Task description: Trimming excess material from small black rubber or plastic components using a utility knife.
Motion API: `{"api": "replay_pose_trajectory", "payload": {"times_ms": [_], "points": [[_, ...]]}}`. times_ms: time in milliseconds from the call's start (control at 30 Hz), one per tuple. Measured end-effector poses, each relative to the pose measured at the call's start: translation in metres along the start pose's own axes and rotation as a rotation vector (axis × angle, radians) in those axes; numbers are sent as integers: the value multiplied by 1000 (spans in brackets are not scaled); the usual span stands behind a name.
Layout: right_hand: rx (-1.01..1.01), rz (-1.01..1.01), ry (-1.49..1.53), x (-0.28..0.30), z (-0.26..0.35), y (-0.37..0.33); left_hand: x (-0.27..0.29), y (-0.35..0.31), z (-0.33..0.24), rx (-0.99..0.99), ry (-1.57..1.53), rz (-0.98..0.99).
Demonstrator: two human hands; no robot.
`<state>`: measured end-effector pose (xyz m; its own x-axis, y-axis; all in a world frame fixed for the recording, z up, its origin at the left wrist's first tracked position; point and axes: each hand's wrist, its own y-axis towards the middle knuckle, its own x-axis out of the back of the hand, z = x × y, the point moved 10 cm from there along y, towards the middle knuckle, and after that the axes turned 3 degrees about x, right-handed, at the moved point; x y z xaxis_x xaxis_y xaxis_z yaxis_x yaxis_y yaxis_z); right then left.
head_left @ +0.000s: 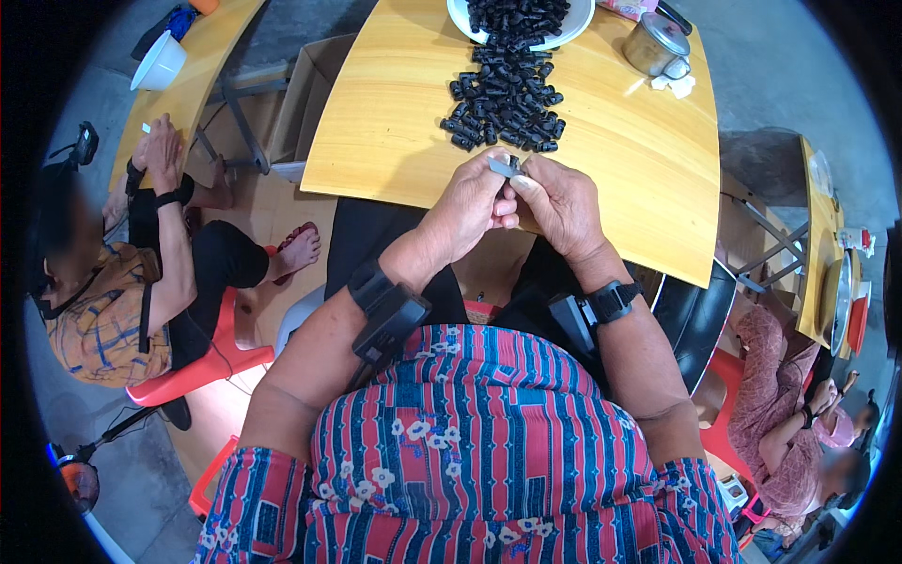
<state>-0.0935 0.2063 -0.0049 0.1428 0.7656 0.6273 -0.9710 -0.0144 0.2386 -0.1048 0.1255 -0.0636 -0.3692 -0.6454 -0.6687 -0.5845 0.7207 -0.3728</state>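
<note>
Both my hands meet just off the near edge of the wooden table (376, 122), below a heap of small black plastic parts (503, 94). My left hand (468, 209) is closed, its fingers curled around a small black part (513, 162) that is mostly hidden. My right hand (570, 205) is closed too, its thumb pressed by the base of a short flat grey blade (502, 168). The blade points left, lying against the black part and my left fingertips. The far end of the heap runs into a white basin (584, 26) holding more of the same parts.
A lidded metal pot (655, 45) stands at the table's far right, with crumpled white tissue (678, 86) beside it. Under the left side is a cardboard box (315, 89). One person (122, 301) sits at a table on the left, others (780, 414) at the right.
</note>
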Motion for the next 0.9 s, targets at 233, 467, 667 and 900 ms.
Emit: {"api": "replay_pose_trajectory", "payload": {"times_ms": [233, 467, 667, 900], "points": [[31, -16, -61, 0, 1, 1, 5, 1, -1, -2, 42, -64], [6, -31, -74, 1, 2, 1, 5, -1, -4, -18, 107, -126], [-56, -142, 404, 18, -20, -6, 2, 0, -3, -29, 87, -83], [27, -186, 479, 17, -12, -6, 5, -2, -4, -46, 22, -142]]}}
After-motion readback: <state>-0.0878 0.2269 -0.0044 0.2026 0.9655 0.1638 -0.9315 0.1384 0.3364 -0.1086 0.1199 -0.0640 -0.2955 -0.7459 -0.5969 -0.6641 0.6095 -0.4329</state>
